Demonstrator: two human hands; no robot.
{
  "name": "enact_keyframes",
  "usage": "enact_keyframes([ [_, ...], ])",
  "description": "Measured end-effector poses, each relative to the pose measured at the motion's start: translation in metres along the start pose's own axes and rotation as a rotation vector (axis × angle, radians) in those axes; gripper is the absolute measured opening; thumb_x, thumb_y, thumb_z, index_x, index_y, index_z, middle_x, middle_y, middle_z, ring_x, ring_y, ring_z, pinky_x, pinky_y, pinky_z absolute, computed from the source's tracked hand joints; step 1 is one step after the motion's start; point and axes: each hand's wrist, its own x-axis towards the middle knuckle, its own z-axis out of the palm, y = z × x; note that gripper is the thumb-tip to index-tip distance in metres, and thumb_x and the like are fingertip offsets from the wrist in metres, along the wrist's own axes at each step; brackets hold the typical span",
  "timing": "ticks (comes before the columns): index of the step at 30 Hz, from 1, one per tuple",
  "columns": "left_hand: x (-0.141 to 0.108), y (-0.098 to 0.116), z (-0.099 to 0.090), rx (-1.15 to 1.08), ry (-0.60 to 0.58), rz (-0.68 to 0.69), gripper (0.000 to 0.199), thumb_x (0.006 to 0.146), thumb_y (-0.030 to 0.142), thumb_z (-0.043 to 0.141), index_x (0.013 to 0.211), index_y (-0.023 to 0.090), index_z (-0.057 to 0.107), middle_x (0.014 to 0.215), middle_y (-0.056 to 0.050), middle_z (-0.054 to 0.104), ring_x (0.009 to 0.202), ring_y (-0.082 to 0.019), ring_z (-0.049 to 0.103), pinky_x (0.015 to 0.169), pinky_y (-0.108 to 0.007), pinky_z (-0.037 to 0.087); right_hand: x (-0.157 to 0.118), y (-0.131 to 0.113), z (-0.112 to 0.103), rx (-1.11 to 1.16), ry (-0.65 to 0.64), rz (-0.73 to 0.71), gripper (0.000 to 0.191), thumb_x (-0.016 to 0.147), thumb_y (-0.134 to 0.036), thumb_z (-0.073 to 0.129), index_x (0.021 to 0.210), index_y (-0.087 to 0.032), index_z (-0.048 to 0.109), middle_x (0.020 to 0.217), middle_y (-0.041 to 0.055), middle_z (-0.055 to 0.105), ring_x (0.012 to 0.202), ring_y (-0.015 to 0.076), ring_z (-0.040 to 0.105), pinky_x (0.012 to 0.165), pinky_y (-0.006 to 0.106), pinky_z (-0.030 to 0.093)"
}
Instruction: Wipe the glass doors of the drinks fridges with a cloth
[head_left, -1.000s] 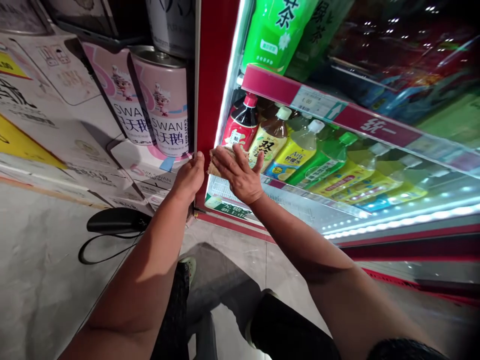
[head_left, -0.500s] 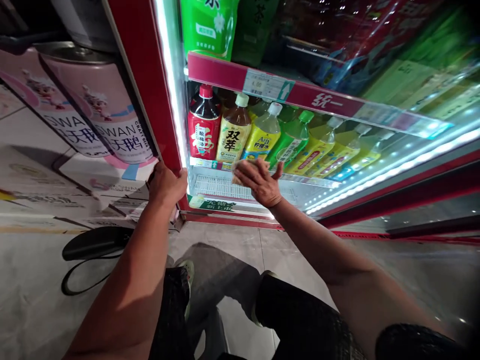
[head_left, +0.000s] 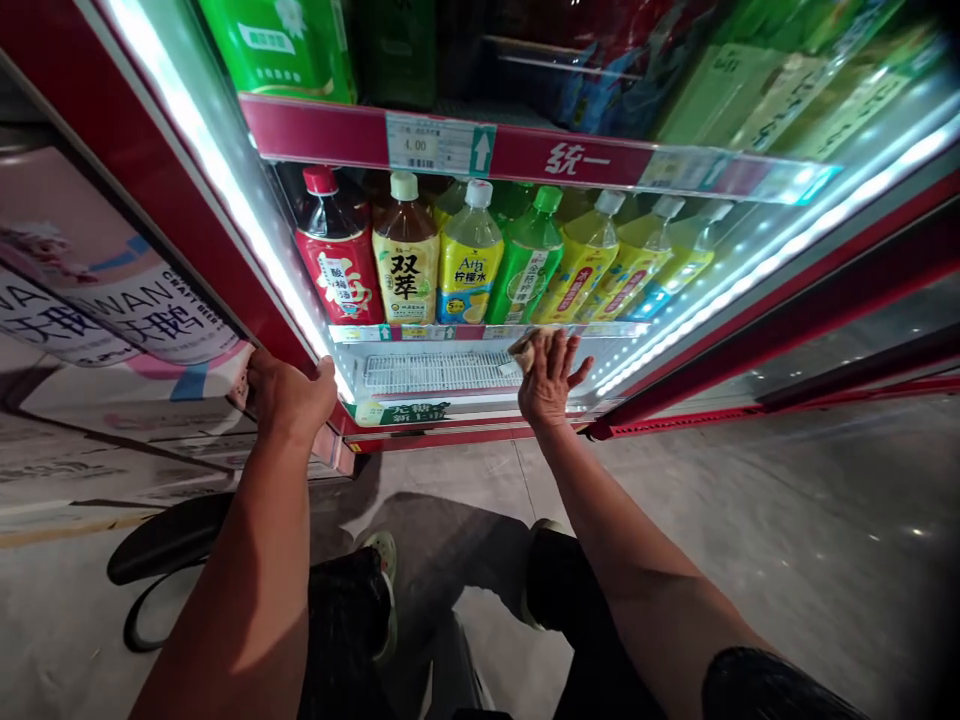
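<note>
My left hand is wrapped round the red edge of the drinks fridge at its lower left, thumb toward the lit strip. My right hand holds a crumpled beige-brown cloth under its fingers, at the front edge of the lower bottle shelf. The fingers are partly spread over the cloth. Whether a glass pane lies between the cloth and the shelf I cannot tell. Just above stand a green bottle, a yellow lemon-water bottle, a brown drink bottle and a red-labelled bottle.
More yellow bottles stand to the right. A wire rack lies at the fridge bottom. Pink can-printed cartons are stacked at left, with a black strapped object on the grey floor. My feet are below.
My right hand has moved the cloth rightward along the shelf front, from below the brown bottle to below the green one. The view has turned; my left hand keeps its hold on the fridge edge.
</note>
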Motion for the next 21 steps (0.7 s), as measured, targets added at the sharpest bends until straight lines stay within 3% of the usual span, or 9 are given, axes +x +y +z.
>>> enact_keyframes([
  [3, -0.001, -0.004, 0.007, 0.003, 0.036, 0.017, 0.082, 0.082, 0.04, 0.069, 0.144, -0.004, 0.04, 0.147, -0.038, 0.047, 0.142, -0.05, 0.044, 0.115, -0.064, 0.039, 0.008, 0.01, 0.001, 0.072, 0.067, 0.287, 0.064, 0.097, -0.025, 0.038, 0.16, -0.012, 0.038, 0.169, 0.0243, 0.026, 0.162, 0.0312, 0.013, 0.124, 0.072, 0.013],
  [6, -0.001, -0.005, 0.01, 0.03, 0.057, 0.027, 0.082, 0.082, 0.041, 0.071, 0.144, -0.003, 0.04, 0.148, -0.039, 0.045, 0.144, -0.051, 0.043, 0.116, -0.065, 0.038, -0.003, 0.024, 0.017, 0.159, 0.126, 0.519, 0.071, 0.097, -0.027, 0.032, 0.164, -0.007, 0.02, 0.169, 0.0292, 0.019, 0.162, 0.0295, 0.012, 0.122, 0.068, 0.024],
  [11, 0.001, 0.0, 0.001, 0.103, -0.014, 0.042, 0.08, 0.085, 0.044, 0.066, 0.144, -0.006, 0.042, 0.147, -0.04, 0.048, 0.142, -0.051, 0.047, 0.117, -0.064, 0.038, -0.014, 0.044, 0.054, 0.217, 0.209, 0.709, 0.082, 0.095, -0.027, 0.025, 0.158, 0.012, -0.008, 0.163, 0.0425, 0.014, 0.159, 0.0339, 0.024, 0.119, 0.064, 0.035],
  [13, 0.003, 0.003, -0.007, 0.12, -0.082, 0.043, 0.078, 0.087, 0.045, 0.064, 0.142, -0.008, 0.045, 0.14, -0.041, 0.054, 0.135, -0.052, 0.053, 0.113, -0.065, 0.042, -0.007, 0.047, 0.064, 0.208, 0.24, 0.714, 0.082, 0.094, -0.024, 0.022, 0.155, 0.015, -0.017, 0.159, 0.0454, 0.022, 0.153, 0.0342, 0.038, 0.117, 0.063, 0.038],
  [16, 0.005, 0.006, -0.019, 0.177, -0.142, 0.039, 0.076, 0.089, 0.047, 0.06, 0.137, -0.011, 0.05, 0.13, -0.043, 0.06, 0.126, -0.055, 0.059, 0.106, -0.067, 0.045, 0.009, 0.041, 0.069, 0.196, 0.279, 0.617, 0.079, 0.094, -0.016, 0.016, 0.157, 0.007, -0.025, 0.157, 0.038, 0.036, 0.137, 0.0267, 0.059, 0.117, 0.052, 0.044],
  [19, 0.0, 0.01, -0.029, 0.207, -0.163, 0.112, 0.07, 0.092, 0.049, 0.054, 0.135, -0.006, 0.055, 0.126, -0.04, 0.064, 0.123, -0.054, 0.062, 0.103, -0.067, 0.048, 0.025, 0.023, 0.067, 0.195, 0.287, 0.409, 0.077, 0.095, -0.011, 0.015, 0.16, -0.002, -0.025, 0.156, 0.0303, 0.045, 0.127, 0.0221, 0.067, 0.114, 0.046, 0.048],
  [21, -0.007, 0.013, -0.037, 0.2, -0.172, 0.179, 0.068, 0.093, 0.051, 0.051, 0.136, -0.002, 0.057, 0.127, -0.036, 0.066, 0.124, -0.052, 0.062, 0.103, -0.065, 0.049, 0.032, 0.0, 0.062, 0.198, 0.265, 0.211, 0.075, 0.098, -0.013, 0.016, 0.16, -0.002, -0.024, 0.157, 0.0304, 0.044, 0.132, 0.0216, 0.064, 0.114, 0.047, 0.048],
])
